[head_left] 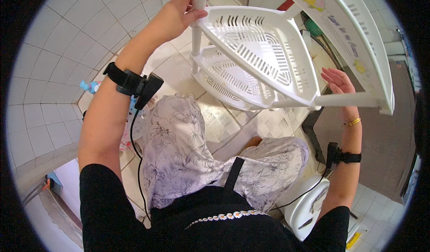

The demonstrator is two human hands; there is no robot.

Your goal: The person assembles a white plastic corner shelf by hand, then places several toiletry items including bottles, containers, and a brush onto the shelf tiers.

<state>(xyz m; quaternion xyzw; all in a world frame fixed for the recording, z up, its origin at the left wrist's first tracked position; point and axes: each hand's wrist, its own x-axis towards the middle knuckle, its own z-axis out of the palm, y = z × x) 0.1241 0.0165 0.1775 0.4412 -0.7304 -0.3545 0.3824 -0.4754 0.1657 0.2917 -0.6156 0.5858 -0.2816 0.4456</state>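
A white plastic corner shelf rack (277, 50) with slotted, basket-like tiers stands in front of me, its tiers joined by round white posts. My left hand (190, 12) is closed around the far-left post (197, 34), thumb and fingers wrapped at the level of a tier's corner. On the right, my right hand (339, 81) has its fingers stretched out and holds nothing that I can see. Another white post (345, 100) crosses in front of its wrist; whether they touch I cannot tell. The top tier (354, 32), printed with yellow flowers, rises above that hand.
White tiled wall (62, 50) runs along the left. A small blue toy-like object (89, 86) lies near its foot. At right stands a large grey-brown panel (385, 135). By my right elbow is a white plastic stool-like object (307, 207). Black cables (133, 140) run from both wrist straps.
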